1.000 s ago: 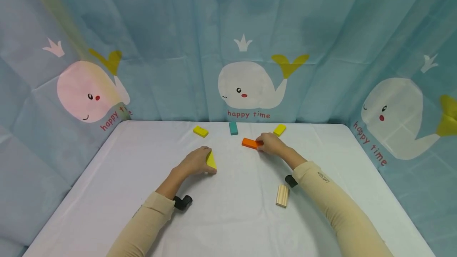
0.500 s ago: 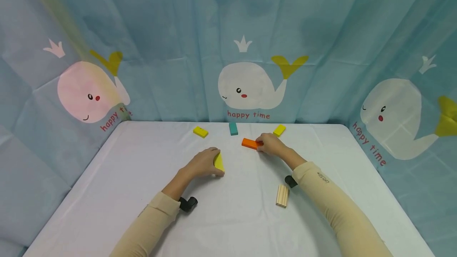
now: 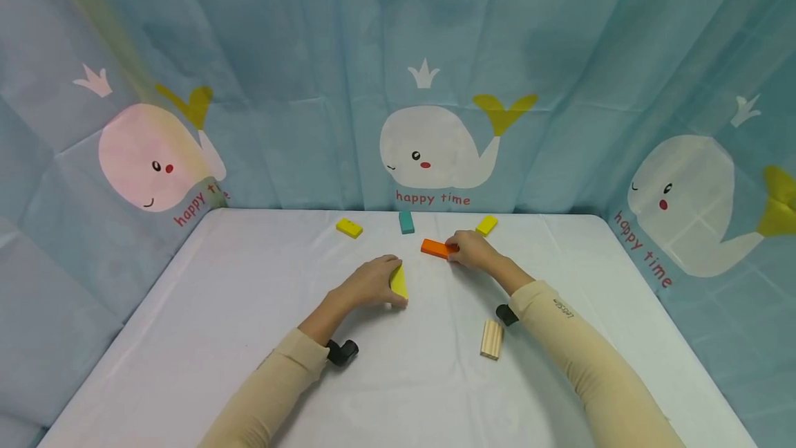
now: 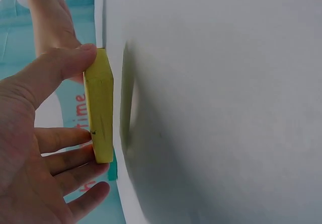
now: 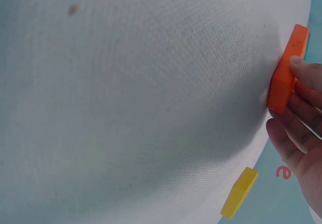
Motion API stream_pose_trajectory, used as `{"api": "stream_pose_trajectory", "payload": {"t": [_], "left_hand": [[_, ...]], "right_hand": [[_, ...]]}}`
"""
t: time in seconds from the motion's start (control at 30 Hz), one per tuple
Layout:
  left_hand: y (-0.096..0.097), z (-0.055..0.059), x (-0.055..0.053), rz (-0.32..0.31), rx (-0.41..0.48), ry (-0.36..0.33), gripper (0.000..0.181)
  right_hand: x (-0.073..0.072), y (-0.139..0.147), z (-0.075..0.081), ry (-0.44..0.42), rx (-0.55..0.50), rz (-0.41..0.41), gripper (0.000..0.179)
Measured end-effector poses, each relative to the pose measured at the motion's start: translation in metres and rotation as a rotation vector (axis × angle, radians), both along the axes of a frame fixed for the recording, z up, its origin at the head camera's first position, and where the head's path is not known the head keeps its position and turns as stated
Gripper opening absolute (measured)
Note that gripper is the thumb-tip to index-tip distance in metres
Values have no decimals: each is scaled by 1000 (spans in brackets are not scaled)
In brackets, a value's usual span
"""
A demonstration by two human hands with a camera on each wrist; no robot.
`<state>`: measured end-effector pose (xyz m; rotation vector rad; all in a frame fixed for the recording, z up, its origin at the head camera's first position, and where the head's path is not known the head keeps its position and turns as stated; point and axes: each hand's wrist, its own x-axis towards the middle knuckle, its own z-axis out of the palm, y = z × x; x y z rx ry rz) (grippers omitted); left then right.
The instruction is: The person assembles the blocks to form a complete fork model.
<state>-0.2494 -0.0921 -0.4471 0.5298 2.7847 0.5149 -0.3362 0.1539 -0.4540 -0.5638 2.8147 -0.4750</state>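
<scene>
My left hand point(image 3: 372, 283) pinches a yellow triangular block point(image 3: 399, 283) by its ends, thumb at one and fingertips at the other. In the left wrist view this block point(image 4: 102, 108) is raised off the white table, with its shadow falling apart from it. Farther back and to the right, my right hand point(image 3: 475, 252) grips the right end of an orange rectangular block point(image 3: 435, 248). The right wrist view shows the thumb on one face of the orange block point(image 5: 288, 75) and the fingers behind it, with its lower edge close at the tabletop.
Along the back of the table point(image 3: 218, 310) lie a yellow block point(image 3: 349, 228), a teal block point(image 3: 407, 222) and another yellow block point(image 3: 487, 225) behind my right hand. A ridged bare-wood block point(image 3: 491, 339) lies near the right forearm. Whale-print curtains point(image 3: 298, 88) enclose the table's back and sides.
My left hand has carried the yellow triangular block steadily to the right, closer to the orange block. The right hand and the orange block have stayed in place.
</scene>
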Motion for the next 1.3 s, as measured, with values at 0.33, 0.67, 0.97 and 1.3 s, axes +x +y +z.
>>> {"api": "stream_pose_trajectory", "payload": {"t": [0.33, 0.67, 0.97, 1.3], "left_hand": [[16, 2, -1, -35, 1, -20, 88], [28, -1, -5, -56, -9, -35, 89], [34, -3, -5, -79, -16, -37, 88], [40, -4, -4, -92, -17, -41, 86]], "right_hand": [[0, 0, 2, 4, -4, 15, 34], [-1, -1, -3, 3, 9, -21, 37], [1, 0, -2, 7, -3, -16, 37], [1, 0, -1, 3, -20, -14, 36]]}}
